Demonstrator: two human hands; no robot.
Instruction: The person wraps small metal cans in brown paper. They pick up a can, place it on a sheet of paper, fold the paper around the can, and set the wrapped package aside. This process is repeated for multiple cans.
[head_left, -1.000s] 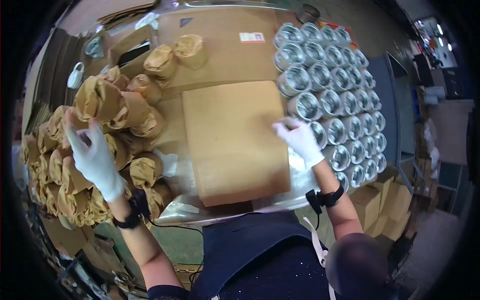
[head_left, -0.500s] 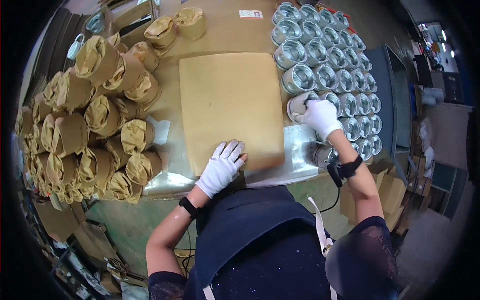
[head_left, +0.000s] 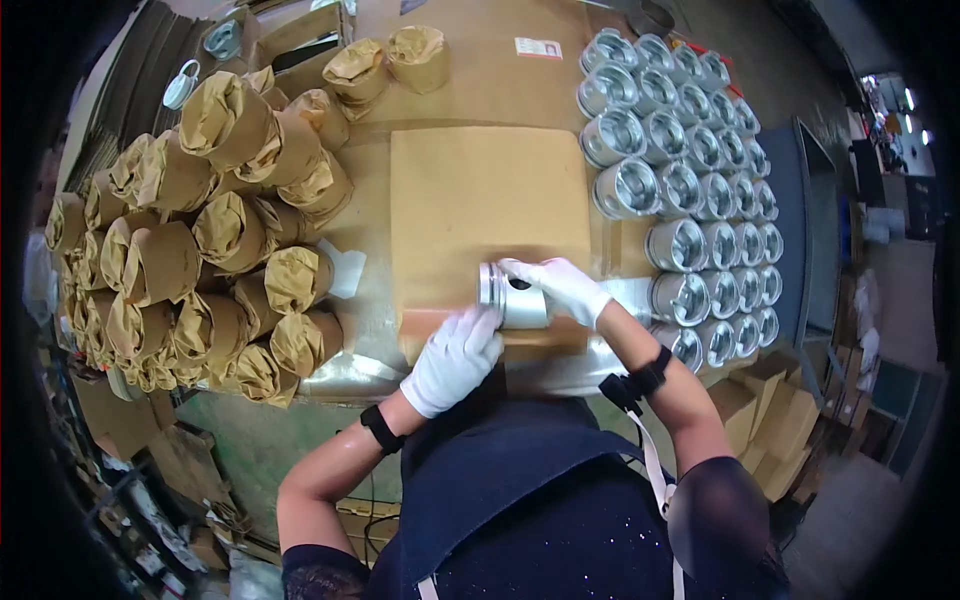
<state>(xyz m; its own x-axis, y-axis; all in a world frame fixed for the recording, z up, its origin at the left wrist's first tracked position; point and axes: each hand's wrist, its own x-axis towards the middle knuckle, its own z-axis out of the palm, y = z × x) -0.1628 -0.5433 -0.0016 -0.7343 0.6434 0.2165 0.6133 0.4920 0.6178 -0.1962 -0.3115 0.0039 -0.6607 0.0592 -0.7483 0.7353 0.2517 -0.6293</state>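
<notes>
A silver metal piston [head_left: 520, 305] lies on its side just above a stack of brown paper sheets [head_left: 480, 190]. My right hand [head_left: 565, 287], in a white glove, grips it from the far right, fingers over its upper side by the dark pin hole. At the grooved end, my gloved left hand [head_left: 455, 360] has its fingers curled against the piston's near left edge; those fingertips are slightly blurred. Rows of similar pistons [head_left: 682, 190] stand on the right side of the table, with a gap in their nearest left column.
Paper-wrapped pieces [head_left: 230, 230] are piled on the left of the table. A small white-and-red label [head_left: 538, 48] lies at the back. Open cardboard boxes [head_left: 770, 410] stand low on the right, and a white scrap [head_left: 345, 270] lies beside the wrapped pile.
My right hand has lifted a piston out of the right-hand rows and brought it left over the paper stack. My left hand has left the paper and come to the piston.
</notes>
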